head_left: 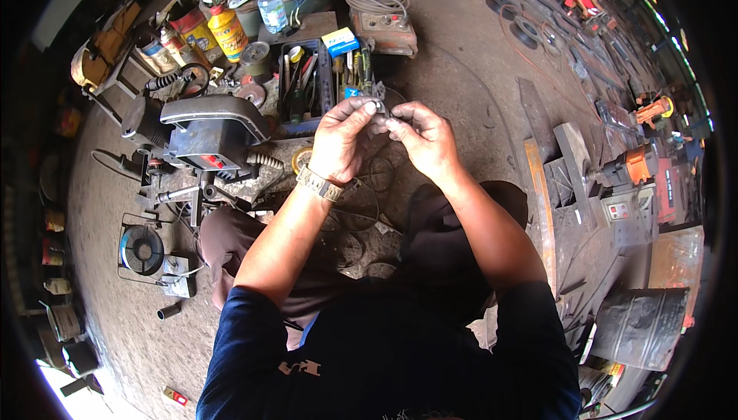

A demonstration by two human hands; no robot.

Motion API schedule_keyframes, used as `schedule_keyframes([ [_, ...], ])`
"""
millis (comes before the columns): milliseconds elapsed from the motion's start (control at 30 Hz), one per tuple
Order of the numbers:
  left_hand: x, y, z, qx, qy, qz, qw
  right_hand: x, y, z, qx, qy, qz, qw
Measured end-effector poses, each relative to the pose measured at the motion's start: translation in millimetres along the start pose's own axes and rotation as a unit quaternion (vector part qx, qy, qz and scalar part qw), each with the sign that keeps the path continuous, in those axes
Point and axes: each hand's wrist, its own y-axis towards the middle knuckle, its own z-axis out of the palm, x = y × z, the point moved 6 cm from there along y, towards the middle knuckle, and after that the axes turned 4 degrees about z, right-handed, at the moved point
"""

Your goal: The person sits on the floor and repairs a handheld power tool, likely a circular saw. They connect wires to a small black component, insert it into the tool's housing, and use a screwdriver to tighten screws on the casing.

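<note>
My left hand (340,137) and my right hand (427,140) meet in front of me, fingers bent and closed in a pinch. Between the fingertips of both is a small dark metal part (382,110); its exact kind is too small to tell, and the fingers cover much of it. A watch with a light band (318,183) circles my left wrist. Just beyond my left hand lies a dark tool tray (326,81) filled with screwdrivers and other hand tools. A blue and yellow box (340,41) rests at the tray's far right corner.
A black machine with a curved handle (211,135) stands left, near a yellow bottle (227,33) and a clear water bottle (269,1). Beyond the tray is a worn box with coiled cable (383,24). Metal bars (573,160) and an orange power tool (636,166) lie right. A round fan (141,249) sits lower left.
</note>
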Motion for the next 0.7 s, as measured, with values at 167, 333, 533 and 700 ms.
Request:
schedule_keyframes([
  [167,2.0,-2.4,5.0,0.001,-0.005,-0.017,1.0,0.8,-2.0,-1.3,0.011,0.038,-0.006,0.999],
  [333,0.5,-5.0,3.2,0.002,-0.007,-0.015,1.0,1.6,-2.6,1.2,0.018,0.026,0.005,0.999],
  [533,6.1,-4.0,12.5,-0.006,0.005,-0.011,1.0,1.3,-6.3,-3.7,0.016,0.059,0.009,0.998],
  [700,-1.0,-5.1,6.4,0.011,-0.009,0.01,1.0,0.8,-1.1,-0.2,-0.009,-0.063,-0.047,0.997],
])
